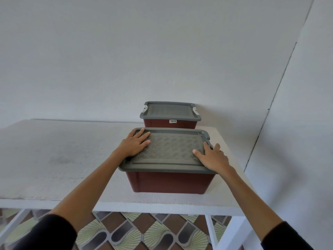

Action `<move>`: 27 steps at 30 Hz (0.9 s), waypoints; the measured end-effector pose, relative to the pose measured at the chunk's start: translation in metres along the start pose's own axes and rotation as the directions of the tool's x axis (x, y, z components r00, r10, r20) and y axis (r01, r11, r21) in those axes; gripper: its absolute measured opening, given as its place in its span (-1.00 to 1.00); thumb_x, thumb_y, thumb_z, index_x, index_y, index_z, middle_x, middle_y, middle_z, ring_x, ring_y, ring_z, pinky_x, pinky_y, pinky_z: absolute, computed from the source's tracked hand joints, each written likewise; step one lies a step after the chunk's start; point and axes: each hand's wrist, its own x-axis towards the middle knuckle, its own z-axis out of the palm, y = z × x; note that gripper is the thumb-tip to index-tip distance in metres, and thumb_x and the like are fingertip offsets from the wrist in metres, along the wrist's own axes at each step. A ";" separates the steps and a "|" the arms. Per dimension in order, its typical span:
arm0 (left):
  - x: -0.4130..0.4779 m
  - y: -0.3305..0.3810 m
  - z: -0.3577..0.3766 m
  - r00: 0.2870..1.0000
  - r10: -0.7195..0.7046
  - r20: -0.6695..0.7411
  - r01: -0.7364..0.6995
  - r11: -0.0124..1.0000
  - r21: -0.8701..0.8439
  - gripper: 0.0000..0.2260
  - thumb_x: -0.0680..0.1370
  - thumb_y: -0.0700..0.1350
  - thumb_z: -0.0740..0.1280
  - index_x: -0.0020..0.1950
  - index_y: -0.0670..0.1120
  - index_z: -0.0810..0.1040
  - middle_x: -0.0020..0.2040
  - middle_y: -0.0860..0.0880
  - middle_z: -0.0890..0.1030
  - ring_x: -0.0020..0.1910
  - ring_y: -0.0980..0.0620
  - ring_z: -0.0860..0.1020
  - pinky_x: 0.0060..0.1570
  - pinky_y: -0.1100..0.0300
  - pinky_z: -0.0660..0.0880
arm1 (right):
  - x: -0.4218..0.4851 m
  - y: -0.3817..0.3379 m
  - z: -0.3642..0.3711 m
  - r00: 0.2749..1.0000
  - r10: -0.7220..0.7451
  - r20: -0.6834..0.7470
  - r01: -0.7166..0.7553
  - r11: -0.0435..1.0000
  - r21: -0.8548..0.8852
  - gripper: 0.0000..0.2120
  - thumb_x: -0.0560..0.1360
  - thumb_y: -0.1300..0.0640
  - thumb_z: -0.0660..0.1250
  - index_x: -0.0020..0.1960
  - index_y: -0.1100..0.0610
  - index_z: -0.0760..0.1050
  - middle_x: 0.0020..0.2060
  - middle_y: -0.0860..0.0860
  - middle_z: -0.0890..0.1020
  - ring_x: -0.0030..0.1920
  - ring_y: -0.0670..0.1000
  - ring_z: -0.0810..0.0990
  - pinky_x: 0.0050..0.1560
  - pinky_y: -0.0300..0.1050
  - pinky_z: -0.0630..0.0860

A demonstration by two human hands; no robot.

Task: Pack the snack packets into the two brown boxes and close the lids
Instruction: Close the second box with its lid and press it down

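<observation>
Both hands lie flat with straight, slightly spread fingers on the grey lid (168,150) of the near brown box (169,182), gripping nothing. The left hand (134,144) rests on the lid's left end with its fingertips toward the far left corner. The right hand (213,157) rests on the right end, its outer fingers reaching past the lid's right rim. The lid sits level on the box, covering it all round.

The box's long axis runs left to right, parallel to the front edge of the white tabletop (63,150). It stands in the right half of the tabletop, with a narrow strip of top before the front edge and another along the right edge. To its left the tabletop stretches wide to the left edge.

Directly behind it stands the far brown box (170,124), lidded in grey (169,110) and lying the same way, at the right rear corner against the white wall (108,51). Whether the two boxes touch cannot be told. Patterned floor tiles (144,231) show below the front edge.
</observation>
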 end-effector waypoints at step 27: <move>-0.023 0.045 0.004 0.968 -0.250 0.005 0.249 0.964 0.090 -0.07 0.42 0.45 -0.08 0.48 -0.17 -0.35 0.49 -0.30 -0.25 0.50 -0.21 -0.24 0.43 -0.18 -0.22 | -0.010 -0.050 0.012 0.986 -0.164 -0.009 0.162 0.980 -0.117 -0.23 0.46 -0.41 -0.05 0.52 -0.07 -0.18 0.45 0.40 0.02 0.49 0.32 -0.05 0.43 0.27 -0.13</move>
